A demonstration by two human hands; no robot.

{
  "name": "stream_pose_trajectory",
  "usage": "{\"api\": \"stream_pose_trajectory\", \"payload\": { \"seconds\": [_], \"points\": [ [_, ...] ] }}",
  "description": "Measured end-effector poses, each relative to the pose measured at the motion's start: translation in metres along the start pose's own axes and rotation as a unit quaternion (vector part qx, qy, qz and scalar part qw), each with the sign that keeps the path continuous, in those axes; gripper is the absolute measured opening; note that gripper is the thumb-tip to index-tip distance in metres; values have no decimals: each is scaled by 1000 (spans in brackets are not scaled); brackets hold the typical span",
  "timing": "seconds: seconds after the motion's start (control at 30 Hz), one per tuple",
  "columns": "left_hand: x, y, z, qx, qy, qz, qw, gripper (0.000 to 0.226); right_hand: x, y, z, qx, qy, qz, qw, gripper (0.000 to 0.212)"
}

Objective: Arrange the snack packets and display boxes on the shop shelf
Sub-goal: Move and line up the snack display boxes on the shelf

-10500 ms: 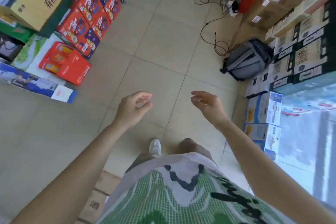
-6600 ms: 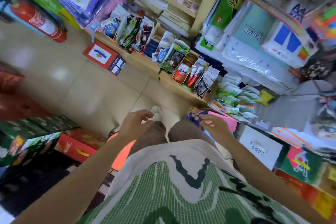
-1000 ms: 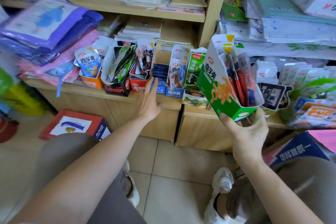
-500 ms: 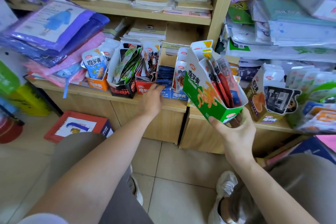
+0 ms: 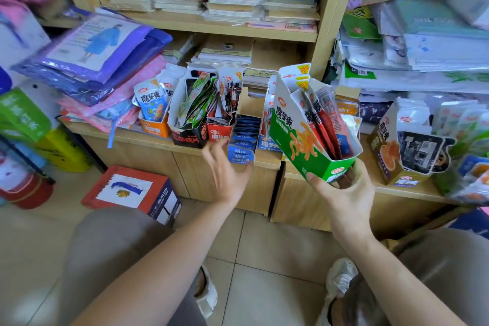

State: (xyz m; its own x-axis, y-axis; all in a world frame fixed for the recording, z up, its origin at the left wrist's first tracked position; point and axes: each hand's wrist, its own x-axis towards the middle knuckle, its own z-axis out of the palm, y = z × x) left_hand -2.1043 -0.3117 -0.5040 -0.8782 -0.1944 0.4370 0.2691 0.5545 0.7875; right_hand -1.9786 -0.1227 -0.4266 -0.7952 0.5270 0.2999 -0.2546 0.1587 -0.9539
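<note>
Head: green display box [image 5: 293, 140] points lengthwise toward person.

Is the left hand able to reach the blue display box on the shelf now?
Probably yes. The left hand is open just in front of the blue display box, with nothing between them. The green display box, held by the right hand, is off to the side.

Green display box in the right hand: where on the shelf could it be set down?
The likeliest gap lies on the shelf ledge between the nearest blue box and the brown display box, partly hidden behind the green display box that the right hand holds. Left of that, boxes stand packed side by side.
</note>
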Motion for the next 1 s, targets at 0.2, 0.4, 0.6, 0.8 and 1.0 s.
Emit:
{"api": "stream_pose_trajectory", "payload": {
  "seconds": [0.2,0.4,0.6,0.8,1.0],
  "points": [
    [4,-2,21,-45,-45,-176,982,108,-2,0,-4,-6,-1,1,1000,67],
    [9,-9,34,-61,-25,-156,986,77,-2,-1,-8,-2,-1,2,1000,66],
    [5,-9,26,-79,-16,-169,982,68,0,-3,-6,-6,-5,-3,1000,65],
    [5,-2,20,-94,-29,-167,981,80,-2,-5,-4,-4,4,-2,1000,60],
    [4,17,-13,-155,16,-171,973,63,4,-8,4,34,22,14,999,57]
  ]
}}
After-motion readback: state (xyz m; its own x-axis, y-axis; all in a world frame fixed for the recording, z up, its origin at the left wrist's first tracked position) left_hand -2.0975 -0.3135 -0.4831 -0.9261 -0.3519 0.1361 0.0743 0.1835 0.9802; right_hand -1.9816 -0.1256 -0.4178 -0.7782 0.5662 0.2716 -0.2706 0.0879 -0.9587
